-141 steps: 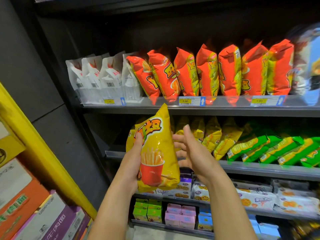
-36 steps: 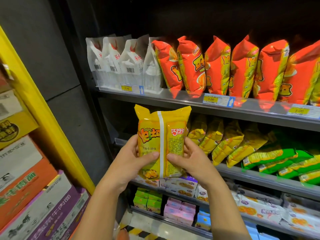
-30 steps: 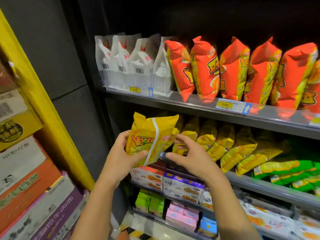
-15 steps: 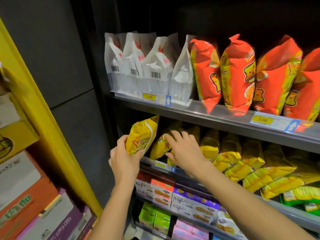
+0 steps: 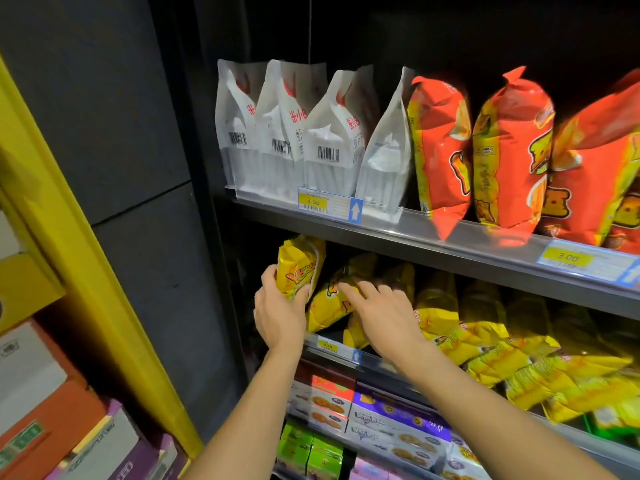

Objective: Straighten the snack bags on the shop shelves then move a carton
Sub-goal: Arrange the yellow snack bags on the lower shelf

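Returning the yellow snack bag (image 5: 300, 264) to the shelf (image 5: 372, 365)

Left hand (image 5: 280, 317) grips it upright above the lower price tag (image 5: 327, 347). Right hand (image 5: 384, 313), fingers spread, presses the slumped bags (image 5: 329, 308) just right of that tag. Likely next: seat it and prop its neighbours. A second ago both hands held it clear of the shelf.

Head-worn wide-angle view, facing shelves (image 5: 450, 244) close up, tilted slightly down
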{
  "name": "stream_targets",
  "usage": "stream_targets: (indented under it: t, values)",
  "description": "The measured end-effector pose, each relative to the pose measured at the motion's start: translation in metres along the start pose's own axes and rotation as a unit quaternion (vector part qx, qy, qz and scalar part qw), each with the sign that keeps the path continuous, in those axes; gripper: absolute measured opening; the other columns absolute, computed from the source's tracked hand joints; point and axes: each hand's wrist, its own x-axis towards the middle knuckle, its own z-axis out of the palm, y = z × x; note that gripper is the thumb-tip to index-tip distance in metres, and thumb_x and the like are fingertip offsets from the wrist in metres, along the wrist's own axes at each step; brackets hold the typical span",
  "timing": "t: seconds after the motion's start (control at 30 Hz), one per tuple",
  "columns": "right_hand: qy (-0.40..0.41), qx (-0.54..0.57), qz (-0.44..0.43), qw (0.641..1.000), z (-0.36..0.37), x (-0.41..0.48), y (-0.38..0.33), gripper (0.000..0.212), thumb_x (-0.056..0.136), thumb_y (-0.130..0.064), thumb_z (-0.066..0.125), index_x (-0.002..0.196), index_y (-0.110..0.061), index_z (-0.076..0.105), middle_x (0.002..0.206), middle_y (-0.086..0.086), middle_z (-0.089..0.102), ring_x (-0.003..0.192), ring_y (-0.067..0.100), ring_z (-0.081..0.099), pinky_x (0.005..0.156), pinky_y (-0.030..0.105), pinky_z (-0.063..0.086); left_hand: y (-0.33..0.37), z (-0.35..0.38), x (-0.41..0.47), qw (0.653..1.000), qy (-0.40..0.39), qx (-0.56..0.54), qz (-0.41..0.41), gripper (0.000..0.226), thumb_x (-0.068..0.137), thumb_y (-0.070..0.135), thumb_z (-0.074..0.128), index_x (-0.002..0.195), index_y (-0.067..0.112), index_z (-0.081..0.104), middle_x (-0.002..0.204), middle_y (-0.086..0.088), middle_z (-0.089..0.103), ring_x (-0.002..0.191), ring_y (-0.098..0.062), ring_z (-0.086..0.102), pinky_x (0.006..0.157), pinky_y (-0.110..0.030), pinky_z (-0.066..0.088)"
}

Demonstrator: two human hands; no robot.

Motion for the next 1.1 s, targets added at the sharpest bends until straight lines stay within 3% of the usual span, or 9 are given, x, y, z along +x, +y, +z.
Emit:
stream_targets:
  t: [0.4, 0.5, 0.67, 0.8, 0.93, 1.1]
  values:
    - [0.106, 0.012, -0.016, 0.994, 0.011, 0.005, 0.003, 0.075, 0.054, -0.001, 0.095, 0.125, -0.019, 0.075, 0.097, 0.011, 0.077, 0.066, 0.032, 0.070, 0.049, 0.036, 0.050, -0.019, 0.025, 0.032, 0.996, -0.003, -0.027, -0.086, 0.068, 0.094, 0.040, 0.077, 0.149, 0.027, 0.039, 0.120, -0.009, 0.069, 0.113, -0.035, 0.066, 0.095, -0.052, 0.050]
    - [0.109, 0.014, -0.022, 0.994, 0.013, 0.007, 0.002, 0.074, 0.055, 0.002, 0.093, 0.124, -0.018, 0.075, 0.097, 0.012, 0.076, 0.065, 0.033, 0.069, 0.049, 0.036, 0.050, -0.023, 0.029, 0.044, 0.994, 0.002, -0.038, -0.107, 0.066, 0.095, 0.033, 0.076, 0.149, 0.026, 0.039, 0.120, -0.010, 0.070, 0.113, -0.036, 0.066, 0.090, -0.048, 0.049]
    - [0.111, 0.018, -0.019, 0.994, 0.013, 0.010, 0.002, 0.077, 0.050, 0.002, 0.096, 0.121, -0.019, 0.077, 0.094, 0.011, 0.076, 0.061, 0.030, 0.068, 0.046, 0.035, 0.049, -0.025, 0.031, 0.063, 0.990, 0.022, -0.070, -0.121, 0.071, 0.095, 0.021, 0.076, 0.155, 0.021, 0.038, 0.130, -0.014, 0.067, 0.122, -0.038, 0.064, 0.100, -0.052, 0.050]
    - [0.104, 0.021, -0.012, 0.994, 0.014, 0.011, 0.001, 0.076, 0.052, 0.001, 0.096, 0.122, -0.019, 0.076, 0.094, 0.011, 0.077, 0.060, 0.030, 0.067, 0.046, 0.035, 0.049, -0.022, 0.035, 0.066, 0.990, 0.020, -0.081, -0.113, 0.073, 0.095, 0.014, 0.074, 0.156, 0.019, 0.035, 0.136, -0.015, 0.063, 0.124, -0.038, 0.062, 0.100, -0.051, 0.050]
    - [0.109, 0.022, -0.013, 0.994, 0.015, 0.011, 0.001, 0.071, 0.056, 0.000, 0.095, 0.122, -0.019, 0.076, 0.092, 0.011, 0.076, 0.061, 0.030, 0.067, 0.046, 0.034, 0.049, -0.029, 0.041, 0.058, 0.988, -0.003, -0.073, -0.136, 0.069, 0.095, 0.017, 0.074, 0.152, 0.017, 0.035, 0.138, -0.016, 0.061, 0.123, -0.040, 0.061, 0.095, -0.053, 0.049]
    - [0.102, 0.017, -0.009, 0.995, 0.016, 0.012, 0.001, 0.072, 0.055, -0.002, 0.097, 0.122, -0.021, 0.076, 0.093, 0.009, 0.076, 0.062, 0.029, 0.068, 0.046, 0.034, 0.049, -0.037, 0.044, 0.055, 0.986, -0.018, -0.071, -0.147, 0.076, 0.093, 0.024, 0.077, 0.153, 0.014, 0.032, 0.141, -0.018, 0.060, 0.123, -0.042, 0.061, 0.099, -0.055, 0.048]
